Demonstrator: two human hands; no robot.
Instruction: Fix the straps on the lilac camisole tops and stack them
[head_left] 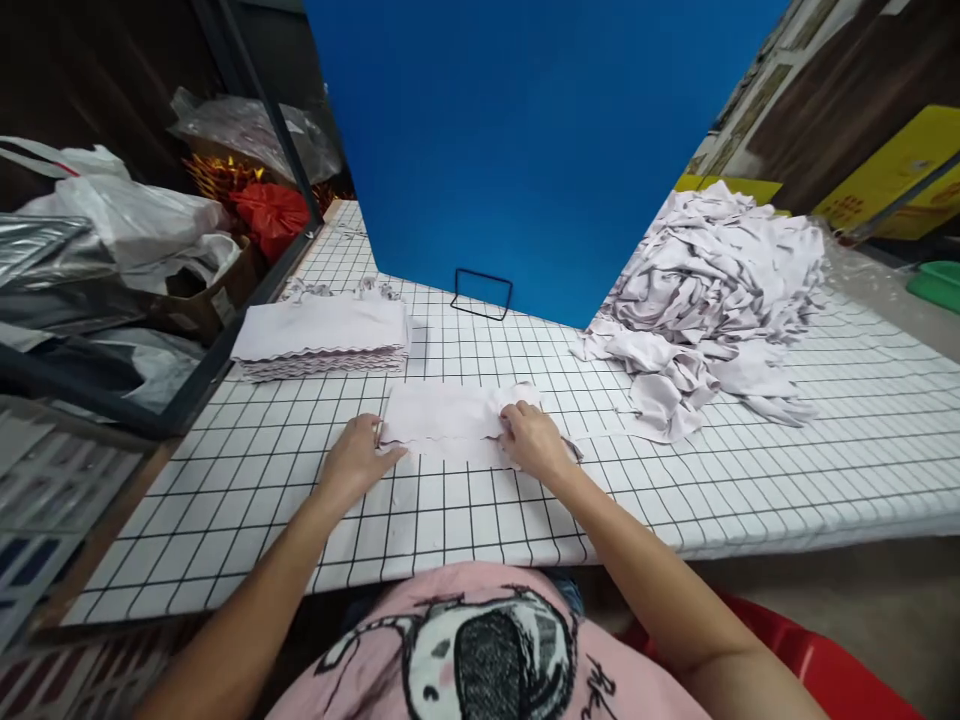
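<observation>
A pale pinkish-white fabric strip (439,410) with a wavy front edge lies on the checked tabletop before me. My left hand (358,458) rests at its left end, thumb and fingers apart around the corner. At the other end, my right hand (534,440) pinches the cloth, which is bunched or folded over there. The fingertips partly hide that fold. Behind my left hand sits a neat stack of similar fabric pieces (322,335), their wavy edges facing me.
A large heap of crumpled pale fabric (720,265) covers the table's back right, trailing pieces forward. A big blue panel (540,150) stands across the back, with a thin black wire frame (482,294) at its foot. Plastic bags (135,210) crowd a dark metal frame at left.
</observation>
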